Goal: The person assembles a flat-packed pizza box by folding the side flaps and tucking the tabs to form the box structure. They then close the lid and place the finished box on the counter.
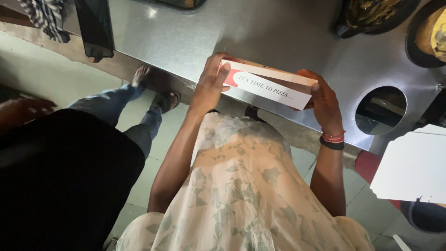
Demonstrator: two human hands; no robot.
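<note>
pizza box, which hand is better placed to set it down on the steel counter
Probably the left hand: it lies flat over the box's end, fingers on top, above bare steel counter. The right hand only cups the far end, close to the round hole.

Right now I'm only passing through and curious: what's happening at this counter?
A person holds a closed white and red pizza box at the edge of a steel counter, left hand gripping one end and right hand the other. A second person in jeans stands alongside. Flat white cardboard lies to the right.
</note>
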